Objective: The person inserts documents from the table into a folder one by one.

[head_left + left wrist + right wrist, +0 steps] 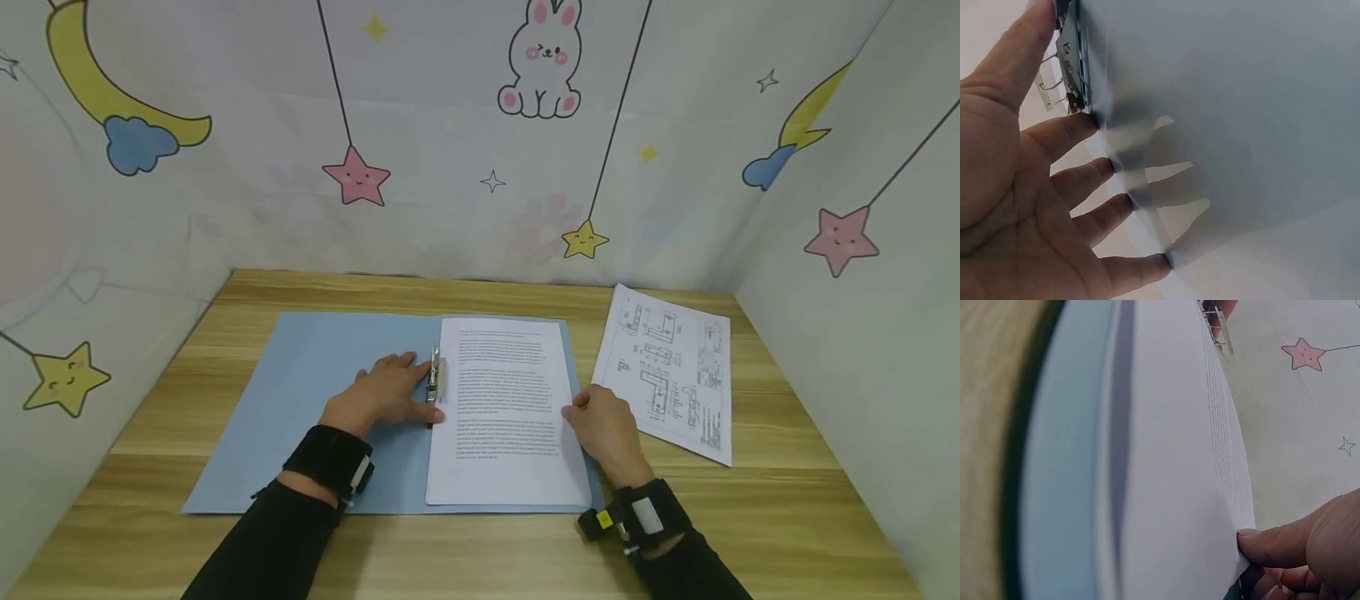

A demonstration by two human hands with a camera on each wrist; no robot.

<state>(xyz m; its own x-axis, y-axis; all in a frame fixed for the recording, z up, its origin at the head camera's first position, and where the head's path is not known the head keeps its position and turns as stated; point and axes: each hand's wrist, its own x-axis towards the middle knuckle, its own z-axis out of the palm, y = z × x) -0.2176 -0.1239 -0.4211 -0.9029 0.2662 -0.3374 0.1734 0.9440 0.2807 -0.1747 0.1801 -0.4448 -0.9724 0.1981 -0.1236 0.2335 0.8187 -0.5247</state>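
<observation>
A blue folder (315,375) lies opened flat on the table, with printed text sheets (510,475) on its right half. Along the sheets' left edge runs a metal clip (432,375), its thin prongs showing in the left wrist view. My left hand (386,392) rests beside this clip; the fingers are spread and fairly straight, fingertips touching the folder's glossy surface (1260,125). Its thumb lies at the clip's lower end, by the paper edge. My right hand (603,425) pinches the sheets' right edge between thumb (1272,544) and curled fingers.
Right of the folder, sheets with technical drawings (667,375) lie at a slant on the wooden table (480,554). White cloth walls (450,100) with cartoon prints enclose the table at the back and both sides.
</observation>
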